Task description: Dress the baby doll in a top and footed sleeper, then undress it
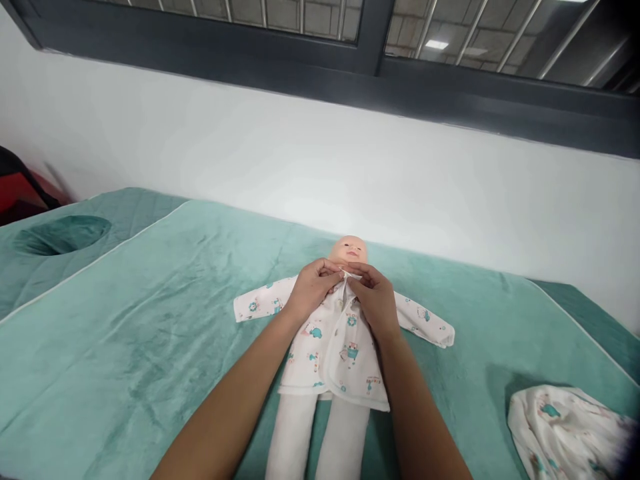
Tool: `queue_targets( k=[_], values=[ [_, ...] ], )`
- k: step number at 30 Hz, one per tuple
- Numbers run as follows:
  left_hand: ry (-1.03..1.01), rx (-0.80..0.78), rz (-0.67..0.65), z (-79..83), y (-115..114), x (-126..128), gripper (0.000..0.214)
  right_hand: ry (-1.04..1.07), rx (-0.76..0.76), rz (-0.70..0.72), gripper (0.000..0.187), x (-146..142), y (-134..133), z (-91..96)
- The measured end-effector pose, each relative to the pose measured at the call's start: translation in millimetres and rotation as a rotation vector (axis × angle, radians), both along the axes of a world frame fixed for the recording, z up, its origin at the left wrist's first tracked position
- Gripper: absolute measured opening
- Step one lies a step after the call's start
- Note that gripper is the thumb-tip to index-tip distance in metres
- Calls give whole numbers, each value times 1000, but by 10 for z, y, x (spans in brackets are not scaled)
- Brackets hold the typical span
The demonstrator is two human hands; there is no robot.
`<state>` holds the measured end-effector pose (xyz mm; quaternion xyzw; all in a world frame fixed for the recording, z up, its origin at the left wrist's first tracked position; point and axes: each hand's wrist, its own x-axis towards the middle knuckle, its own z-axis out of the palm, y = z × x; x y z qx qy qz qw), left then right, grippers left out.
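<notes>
A baby doll (349, 249) lies on its back on the green towel (150, 320), head toward the wall. It wears a white printed shirt (340, 347) with its sleeves spread out to both sides. My left hand (313, 288) pinches the left edge of the shirt's collar just under the doll's chin. My right hand (375, 297) pinches the right edge of the collar, and the fingertips of both hands meet there. Both hands are closed on the fabric. The doll's white legs (313, 433) run toward me between my forearms.
A crumpled white printed garment (565, 430) lies on the towel at the lower right. A dark green round hollow (60, 235) shows in the bed surface at the far left. A white wall (320, 153) stands right behind the bed, under a dark window frame.
</notes>
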<state>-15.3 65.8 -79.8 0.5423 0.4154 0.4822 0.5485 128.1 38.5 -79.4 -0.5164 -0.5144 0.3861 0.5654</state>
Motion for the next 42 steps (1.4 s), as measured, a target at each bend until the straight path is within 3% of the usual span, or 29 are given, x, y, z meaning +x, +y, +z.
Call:
queue_targets(
  k=[7, 16, 22, 29, 42],
  values=[
    [58, 95, 60, -40, -1, 25, 22, 122, -4, 57, 33, -3, 2, -2],
    [-111, 3, -90, -13, 8, -26, 34, 138, -8, 76, 29, 18, 5, 18],
    [-81, 16, -81, 15, -29, -22, 34, -40, -59, 40, 38, -19, -17, 57],
    [-103, 37, -75, -8, -18, -17, 35, -201, -15, 17, 37, -38, -54, 99],
    [-245, 8, -82, -33, -9, -30, 31, -207, -81, 15, 28, 3, -12, 41]
  ],
)
